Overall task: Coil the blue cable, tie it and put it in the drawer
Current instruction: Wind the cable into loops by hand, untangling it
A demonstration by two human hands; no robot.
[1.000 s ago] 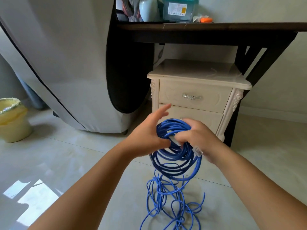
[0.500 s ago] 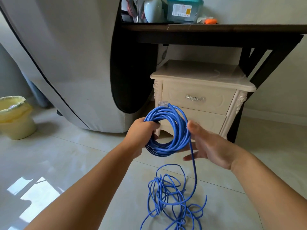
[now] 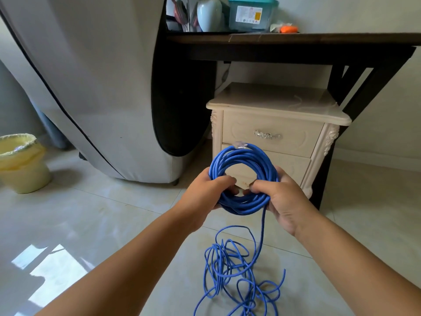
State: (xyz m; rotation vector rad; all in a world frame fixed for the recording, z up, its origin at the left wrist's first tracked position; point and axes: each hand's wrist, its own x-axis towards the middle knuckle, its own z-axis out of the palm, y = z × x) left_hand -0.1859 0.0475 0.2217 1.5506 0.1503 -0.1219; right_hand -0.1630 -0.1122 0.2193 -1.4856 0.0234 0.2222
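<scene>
Cable (image 3: 246, 205) is partly wound, about halfway by my reckoning, going by the one head view there is. The left hand (image 3: 205, 195) grips the coil on its left side, fingers (image 3: 224, 181) curled through the ring from the front. The right hand (image 3: 287, 199) grips the right side, its fingers (image 3: 262, 187) hooked in the same way, so the two sets of fingertips nearly meet inside the ring. Neither hand is slack; both are closed round the blue turns. The coil stands upright between them, many turns thick, with the plug (image 3: 240, 145) poking out at the top, well above the fingers.

From under the right hand one strand drops straight to the floor (image 3: 114, 213), where a loose tangle (image 3: 232, 270) of cable lies below the hands and nearer to the person. That heap looks like a good share of the length, so the winding is not finished. No tie shows round the coil, and I see nothing to tie with in either hand. Beyond the fingers, behind the ring, stands the cabinet (image 3: 273, 106). Its upper drawer (image 3: 296, 137) with the handle (image 3: 266, 135) is closed. The lower one, partly hidden by the coil, looks closed too. What is left, as I judge it: wind in the heap, bind the coil, open a drawer and lay the coil inside.
</scene>
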